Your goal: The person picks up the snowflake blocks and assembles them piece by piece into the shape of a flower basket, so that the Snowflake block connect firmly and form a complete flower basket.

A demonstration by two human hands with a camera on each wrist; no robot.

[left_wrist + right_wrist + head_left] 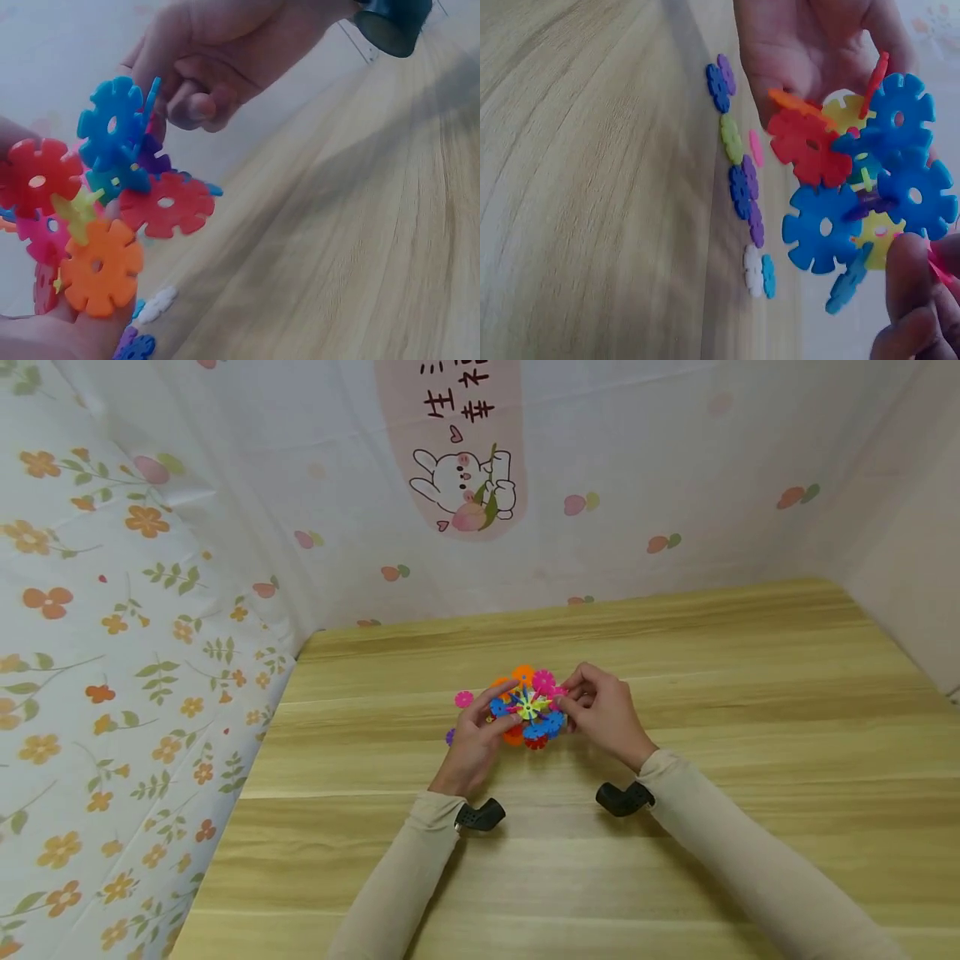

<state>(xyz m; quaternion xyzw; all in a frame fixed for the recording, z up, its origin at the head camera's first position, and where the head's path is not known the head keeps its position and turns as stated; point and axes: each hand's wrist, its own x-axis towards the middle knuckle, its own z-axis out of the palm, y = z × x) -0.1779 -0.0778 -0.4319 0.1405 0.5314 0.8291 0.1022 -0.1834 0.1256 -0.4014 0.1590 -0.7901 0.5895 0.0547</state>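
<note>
A ball-like cluster of interlocking snowflake discs in blue, red, orange, yellow and pink is held up over the table. My left hand grips it from the left, thumb in front; some of its fingers are hidden behind the discs. At the cluster's right side my right hand pinches a pink snowflake disc between thumb and forefinger. The pink disc is against the cluster, but whether it is slotted in cannot be told. Blue discs face the right wrist camera, and an orange disc sits near the left fingers.
Loose snowflake discs lie on the wooden table behind the cluster, among them a pink disc, a purple disc, a white disc and a yellow-green disc. A printed cloth hangs along the table's back edge.
</note>
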